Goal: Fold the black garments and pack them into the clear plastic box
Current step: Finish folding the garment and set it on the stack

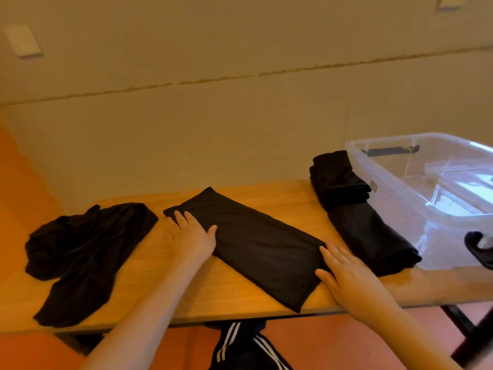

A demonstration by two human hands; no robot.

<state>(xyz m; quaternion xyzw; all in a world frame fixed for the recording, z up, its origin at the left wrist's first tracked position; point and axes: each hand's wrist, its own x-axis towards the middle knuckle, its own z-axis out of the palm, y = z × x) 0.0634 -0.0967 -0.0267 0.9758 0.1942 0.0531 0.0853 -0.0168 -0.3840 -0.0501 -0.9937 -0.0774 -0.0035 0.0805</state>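
Black cloth (256,247) is pressed flat on the table (218,295) by both open hands, left (193,239) and right (349,276), nothing gripped, so folds stay neat; the box (426,196) is kept near, right

Bare forearms; black trousers (241,345), white-striped

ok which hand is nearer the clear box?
Right. The right hand rests on the near end of the middle garment, with only the folded stack between it and the box. The left hand is at that garment's far end.
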